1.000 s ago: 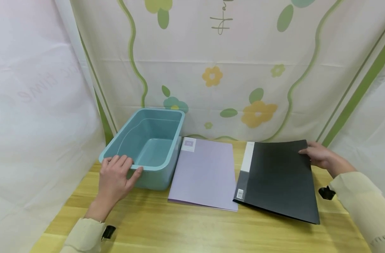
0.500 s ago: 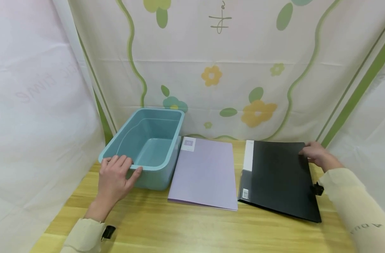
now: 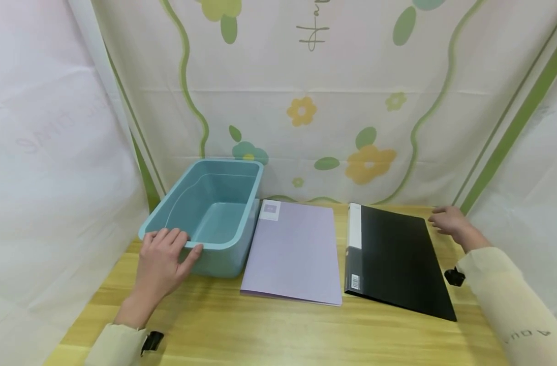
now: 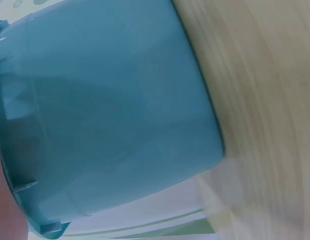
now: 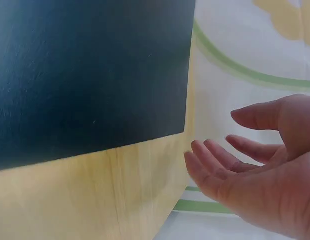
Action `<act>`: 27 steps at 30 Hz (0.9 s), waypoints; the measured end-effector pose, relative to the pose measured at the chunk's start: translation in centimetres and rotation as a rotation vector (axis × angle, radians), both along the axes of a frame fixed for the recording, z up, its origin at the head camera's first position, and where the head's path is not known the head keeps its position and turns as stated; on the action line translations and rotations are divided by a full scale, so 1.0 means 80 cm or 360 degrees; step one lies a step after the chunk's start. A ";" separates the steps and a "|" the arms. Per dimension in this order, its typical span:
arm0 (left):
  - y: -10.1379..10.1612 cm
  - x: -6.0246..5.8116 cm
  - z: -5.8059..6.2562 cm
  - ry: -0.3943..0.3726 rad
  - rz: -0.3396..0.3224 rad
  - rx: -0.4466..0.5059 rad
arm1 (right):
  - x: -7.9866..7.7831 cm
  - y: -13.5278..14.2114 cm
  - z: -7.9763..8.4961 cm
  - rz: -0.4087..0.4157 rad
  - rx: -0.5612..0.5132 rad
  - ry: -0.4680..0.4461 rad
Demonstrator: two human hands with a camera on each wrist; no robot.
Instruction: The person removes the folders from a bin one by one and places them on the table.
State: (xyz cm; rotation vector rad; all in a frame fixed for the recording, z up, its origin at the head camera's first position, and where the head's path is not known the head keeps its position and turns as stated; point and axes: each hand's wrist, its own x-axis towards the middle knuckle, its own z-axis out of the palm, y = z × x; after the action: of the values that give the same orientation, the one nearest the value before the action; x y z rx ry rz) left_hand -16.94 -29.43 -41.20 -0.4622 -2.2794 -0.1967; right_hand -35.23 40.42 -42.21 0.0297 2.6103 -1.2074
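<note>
My left hand [image 3: 161,259] grips the near rim of a blue plastic storage bin [image 3: 244,244], its fingers hooked over the edge and the thumb along the outside. The bin's smooth side wall [image 4: 114,105] fills much of the left wrist view. A black folder [image 3: 399,259] with a white spine label lies flat on the right side of the table. Just off the folder's far right corner is my right hand [image 3: 450,222], holding nothing. In the right wrist view its thumb and fingers [image 5: 210,170] are spread apart, beside the corner of the black folder [image 5: 94,80].
Between bin and black folder lies a lilac folder [image 3: 294,251] with a small white label. All three rest on a wooden table [image 3: 269,335]. A white cloth with printed flowers [image 3: 278,66] hangs behind the table, and more cloth hangs at both sides.
My right hand has let go of the black folder and moved slightly off its edge. The folder, earlier tilted up, now lies flat. My left hand stays on the bin's rim.
</note>
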 end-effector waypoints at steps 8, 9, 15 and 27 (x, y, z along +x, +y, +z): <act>0.005 0.005 0.010 -0.0089 -0.0079 0.0076 | 0.035 -0.028 0.008 0.0200 0.0286 0.0282; 0.006 0.006 0.012 -0.0101 -0.0091 0.0089 | 0.039 -0.033 0.008 0.0223 0.0307 0.0324; 0.019 0.008 0.021 -0.0114 -0.0212 0.0146 | 0.058 -0.067 0.014 0.0325 0.0428 0.0602; 0.069 0.011 0.041 -0.0066 -0.0438 0.0123 | 0.091 -0.132 0.014 0.0425 0.0498 0.0796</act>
State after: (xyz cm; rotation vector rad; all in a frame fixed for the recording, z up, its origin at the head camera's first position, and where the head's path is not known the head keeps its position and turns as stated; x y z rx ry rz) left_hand -16.03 -23.88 -37.90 -0.7365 -2.2331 -0.4341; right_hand -27.97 29.90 -41.11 -0.6147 3.0700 -0.7798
